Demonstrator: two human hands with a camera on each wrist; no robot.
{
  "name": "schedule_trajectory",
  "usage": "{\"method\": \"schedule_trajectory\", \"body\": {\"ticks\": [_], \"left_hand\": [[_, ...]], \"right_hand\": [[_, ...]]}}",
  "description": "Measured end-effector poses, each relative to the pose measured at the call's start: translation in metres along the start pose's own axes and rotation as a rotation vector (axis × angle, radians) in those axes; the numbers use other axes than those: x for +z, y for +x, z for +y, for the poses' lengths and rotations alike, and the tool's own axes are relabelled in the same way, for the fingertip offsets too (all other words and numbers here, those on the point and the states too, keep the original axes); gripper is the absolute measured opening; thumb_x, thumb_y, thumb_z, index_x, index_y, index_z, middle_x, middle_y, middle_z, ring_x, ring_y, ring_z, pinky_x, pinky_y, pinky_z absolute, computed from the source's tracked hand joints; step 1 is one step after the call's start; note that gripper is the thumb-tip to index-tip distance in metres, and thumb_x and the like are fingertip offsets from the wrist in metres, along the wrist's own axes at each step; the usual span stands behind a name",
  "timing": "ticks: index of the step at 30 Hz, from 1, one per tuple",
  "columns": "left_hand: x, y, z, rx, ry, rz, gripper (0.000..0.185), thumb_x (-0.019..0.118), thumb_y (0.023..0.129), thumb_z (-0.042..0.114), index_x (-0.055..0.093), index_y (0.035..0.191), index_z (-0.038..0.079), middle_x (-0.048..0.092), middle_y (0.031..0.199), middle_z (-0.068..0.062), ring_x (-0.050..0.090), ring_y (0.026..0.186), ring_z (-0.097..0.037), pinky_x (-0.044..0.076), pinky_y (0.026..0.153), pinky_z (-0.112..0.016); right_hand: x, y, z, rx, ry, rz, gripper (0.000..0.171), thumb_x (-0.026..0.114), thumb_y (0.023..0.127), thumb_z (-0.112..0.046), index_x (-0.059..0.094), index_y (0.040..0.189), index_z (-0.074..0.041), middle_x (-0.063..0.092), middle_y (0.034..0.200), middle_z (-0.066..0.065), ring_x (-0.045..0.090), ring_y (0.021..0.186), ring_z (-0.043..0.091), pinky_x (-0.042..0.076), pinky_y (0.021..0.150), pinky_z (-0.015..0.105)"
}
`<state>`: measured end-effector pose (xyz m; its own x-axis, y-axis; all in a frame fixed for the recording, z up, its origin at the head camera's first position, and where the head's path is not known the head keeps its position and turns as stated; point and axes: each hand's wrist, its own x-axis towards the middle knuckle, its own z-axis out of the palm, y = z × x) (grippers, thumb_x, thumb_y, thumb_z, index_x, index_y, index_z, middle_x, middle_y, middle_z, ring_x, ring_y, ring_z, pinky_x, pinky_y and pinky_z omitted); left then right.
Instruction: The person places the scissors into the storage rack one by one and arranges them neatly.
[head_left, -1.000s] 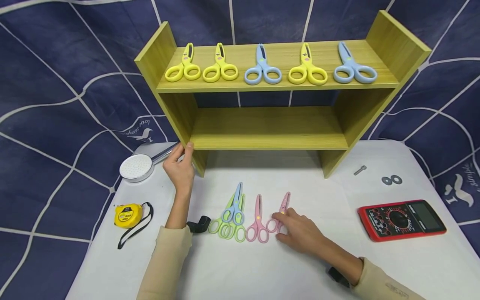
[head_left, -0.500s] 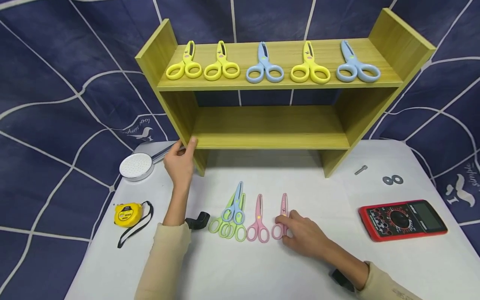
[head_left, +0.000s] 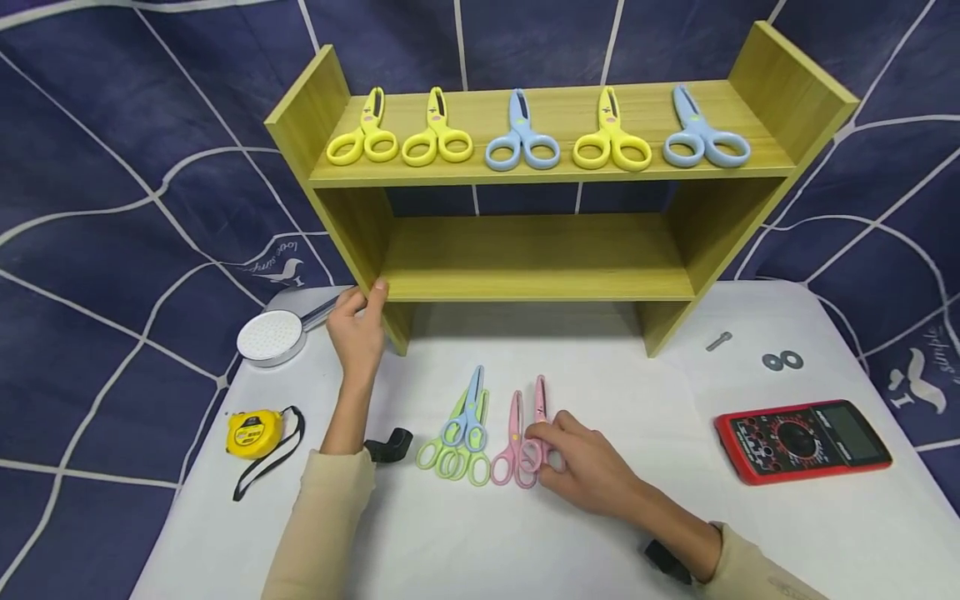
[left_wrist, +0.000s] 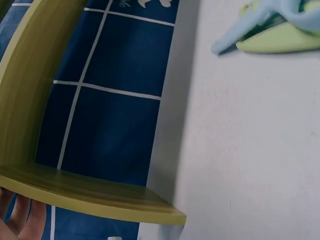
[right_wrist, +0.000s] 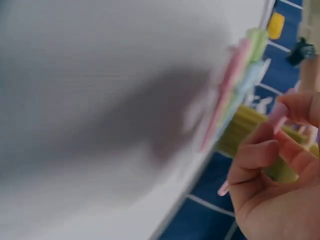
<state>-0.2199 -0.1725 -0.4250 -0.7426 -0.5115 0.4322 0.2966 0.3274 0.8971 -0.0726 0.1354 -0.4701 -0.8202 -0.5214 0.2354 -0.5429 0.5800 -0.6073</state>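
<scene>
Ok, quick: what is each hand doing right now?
Left hand: grips the front edge of the wooden shelf, by its left side panel.
Right hand: pinches the handles of a pink pair of scissors on the table.

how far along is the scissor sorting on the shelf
Five scissors already lie on the top shelf. The right hand pinches a pink pair; the left hand holds the shelf's side. Another pink pair, a blue and green ones remain on the table.

The shelf (head_left: 540,258) is finished in matt yellow-green wood grain. The pink scissors (head_left: 538,425) are made of smooth, slightly glossy plastic. The table (head_left: 525,533) is covered in a matt white surface. The multimeter (head_left: 801,440) is cased in glossy red plastic.
</scene>
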Motion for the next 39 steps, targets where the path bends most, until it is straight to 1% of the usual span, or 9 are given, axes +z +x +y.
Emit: {"method": "schedule_trajectory", "body": {"ticks": [5,8,11,20,23,28,32,35,39], "left_hand": [[-0.003,0.001,-0.004,0.047,0.019,-0.002,0.022,0.072,0.089,0.014,0.076,0.087,-0.008,0.068,0.088,-0.015,0.056,0.081,-0.010,0.044,0.081,-0.029],[-0.004,0.001,-0.005,0.063,0.011,-0.010,0.025,0.073,0.089,0.017,0.076,0.086,-0.007,0.068,0.087,-0.014,0.058,0.082,-0.013,0.045,0.080,-0.030],[-0.003,0.001,-0.007,0.072,0.011,0.002,0.027,0.072,0.089,0.018,0.076,0.084,-0.008,0.068,0.087,-0.014,0.059,0.084,-0.015,0.045,0.081,-0.028],[0.000,-0.002,-0.006,0.063,0.005,0.057,0.024,0.072,0.088,0.015,0.076,0.081,-0.008,0.069,0.089,-0.015,0.058,0.079,-0.011,0.044,0.079,-0.024],[0.002,-0.002,-0.006,0.058,-0.003,0.059,0.024,0.072,0.088,0.015,0.076,0.082,-0.008,0.069,0.089,-0.016,0.058,0.077,-0.011,0.044,0.077,-0.023],[0.002,-0.002,-0.007,0.067,0.012,0.069,0.025,0.073,0.088,0.015,0.076,0.082,-0.008,0.069,0.087,-0.017,0.059,0.081,-0.014,0.043,0.078,-0.024],[0.002,-0.001,-0.008,0.070,0.018,0.084,0.024,0.073,0.088,0.015,0.076,0.080,-0.008,0.069,0.086,-0.016,0.058,0.079,-0.014,0.043,0.077,-0.024],[0.003,-0.002,-0.009,0.064,0.004,0.077,0.023,0.073,0.087,0.014,0.076,0.081,-0.008,0.069,0.086,-0.017,0.058,0.078,-0.013,0.043,0.076,-0.024],[0.004,-0.002,-0.008,0.072,-0.002,0.073,0.024,0.073,0.087,0.015,0.076,0.082,-0.008,0.069,0.086,-0.015,0.057,0.077,-0.010,0.043,0.075,-0.023]], "right_hand": [[-0.005,0.024,-0.024,-0.142,0.066,0.110,0.043,0.065,0.074,-0.002,0.068,0.115,-0.012,0.051,0.092,-0.002,0.033,0.049,-0.004,0.034,0.044,0.012],[-0.010,0.039,-0.035,-0.214,0.056,0.193,0.042,0.061,0.074,-0.002,0.067,0.114,-0.013,0.049,0.093,-0.002,0.033,0.050,-0.003,0.032,0.042,0.011],[-0.017,0.056,-0.045,-0.239,0.025,0.251,0.042,0.058,0.074,-0.003,0.066,0.114,-0.013,0.048,0.093,0.000,0.033,0.051,0.000,0.031,0.041,0.013],[-0.026,0.108,-0.061,-0.170,-0.127,0.269,0.044,0.060,0.080,-0.008,0.066,0.124,-0.008,0.053,0.094,0.006,0.036,0.051,0.008,0.033,0.043,0.022],[-0.023,0.128,-0.064,-0.180,-0.112,0.310,0.044,0.064,0.084,-0.007,0.064,0.128,-0.004,0.057,0.096,0.008,0.042,0.054,0.010,0.037,0.044,0.022],[-0.015,0.164,-0.064,-0.204,-0.080,0.383,0.043,0.071,0.090,-0.012,0.061,0.129,0.000,0.064,0.101,0.012,0.061,0.071,0.016,0.051,0.058,0.024],[-0.010,0.188,-0.062,-0.169,-0.083,0.393,0.047,0.072,0.092,-0.017,0.058,0.132,0.001,0.067,0.109,0.014,0.067,0.080,0.018,0.055,0.066,0.027],[-0.010,0.202,-0.062,-0.137,-0.134,0.380,0.045,0.070,0.093,-0.019,0.057,0.132,0.000,0.068,0.110,0.014,0.067,0.078,0.018,0.056,0.065,0.029],[-0.011,0.214,-0.064,-0.098,-0.213,0.357,0.038,0.069,0.094,-0.022,0.059,0.125,-0.002,0.069,0.100,0.011,0.065,0.070,0.019,0.055,0.059,0.031]]}}
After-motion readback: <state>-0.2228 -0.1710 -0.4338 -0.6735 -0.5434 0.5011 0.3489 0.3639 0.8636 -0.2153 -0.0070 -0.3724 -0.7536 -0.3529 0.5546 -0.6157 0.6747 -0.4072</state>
